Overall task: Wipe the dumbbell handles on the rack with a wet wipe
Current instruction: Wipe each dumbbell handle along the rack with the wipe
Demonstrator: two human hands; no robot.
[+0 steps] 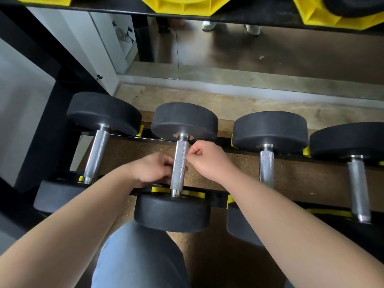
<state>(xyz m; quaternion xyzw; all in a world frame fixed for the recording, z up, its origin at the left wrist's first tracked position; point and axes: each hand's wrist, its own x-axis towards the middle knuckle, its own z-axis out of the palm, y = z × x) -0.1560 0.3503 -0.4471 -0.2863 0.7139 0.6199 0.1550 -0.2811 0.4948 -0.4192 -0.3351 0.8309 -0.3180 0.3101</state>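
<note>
Several black-headed dumbbells lie on the low rack. The second dumbbell from the left has a knurled steel handle running toward me. My left hand is pressed against the handle's left side with curled fingers, and its fingertips are hidden by the handle. My right hand is a closed fist at the handle's right side, thumb and forefinger pinched together next to the steel. No wet wipe shows in either hand.
Neighbouring handles lie at the left, the right and the far right. A yellow-cradled upper shelf overhangs at the top. A mirror stands behind the rack. My knee is below the near head.
</note>
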